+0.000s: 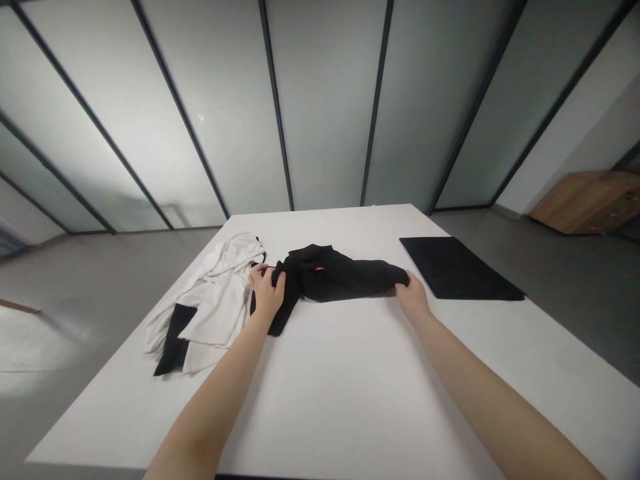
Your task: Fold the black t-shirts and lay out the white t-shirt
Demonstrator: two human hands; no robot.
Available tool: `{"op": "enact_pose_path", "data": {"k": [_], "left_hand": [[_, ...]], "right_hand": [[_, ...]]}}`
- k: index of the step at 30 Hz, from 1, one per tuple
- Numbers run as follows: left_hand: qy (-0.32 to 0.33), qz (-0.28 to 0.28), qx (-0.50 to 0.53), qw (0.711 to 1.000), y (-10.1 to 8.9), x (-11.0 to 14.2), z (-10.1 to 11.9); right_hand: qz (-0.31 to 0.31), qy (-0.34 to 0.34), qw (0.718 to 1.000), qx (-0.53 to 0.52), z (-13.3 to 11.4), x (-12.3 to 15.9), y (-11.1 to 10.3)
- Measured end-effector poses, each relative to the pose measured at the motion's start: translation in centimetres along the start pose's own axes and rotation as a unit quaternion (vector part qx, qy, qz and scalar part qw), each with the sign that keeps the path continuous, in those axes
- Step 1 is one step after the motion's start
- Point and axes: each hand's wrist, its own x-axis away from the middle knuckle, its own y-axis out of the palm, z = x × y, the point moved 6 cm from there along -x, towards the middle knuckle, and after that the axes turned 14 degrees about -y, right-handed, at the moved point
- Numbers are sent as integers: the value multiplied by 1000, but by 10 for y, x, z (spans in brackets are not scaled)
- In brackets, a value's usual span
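At black garment's [340,277] edge, right hand [413,297]

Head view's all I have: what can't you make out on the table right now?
Left hand: its fingers hide how the black garment is held there.
Right hand: covers the garment's end, so its hold cannot be told.
Pink mark on the black: too small to identify.
White garment: crumpled folds hide its shape.
Wooden cabinet: cut off by the right edge.
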Motion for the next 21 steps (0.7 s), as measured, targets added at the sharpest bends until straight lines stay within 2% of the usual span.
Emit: {"op": "enact_pose_path", "data": {"k": [2,4,6,8,10,11,12,13,15,17,19,21], "left_hand": [[26,-86,13,996,-1,15,27],[56,-246,58,966,3,39,56],[93,-410,88,903,6,71,84],[125,-543,105,824,4,105,106],[128,-623,124,762,1,126,117],[116,-634,136,753,0,129,119],[98,-620,149,764,0,125,117],[73,-580,159,795,0,115,111],[12,-444,163,881,-2,87,89],[-41,-304,131,943,-5,63,59],[-52,-236,68,968,-4,51,33],[-40,-220,-15,975,0,48,13]], "right_hand": [[-21,-15,1000,14,-6,0,4],[-42,-38,998,27,-11,1,10],[-58,-66,994,57,-15,1,15],[-56,-81,990,101,-15,2,15],[-36,-78,987,132,-13,5,10],[-23,-73,988,137,-12,7,5],[-10,-67,989,133,-10,9,1],[4,-59,991,123,-9,11,-4],[41,-38,994,94,-8,14,-15],[83,-8,995,56,-6,16,-23],[125,28,992,-1,-4,16,-29],[170,61,980,-81,-1,15,-31]]}}
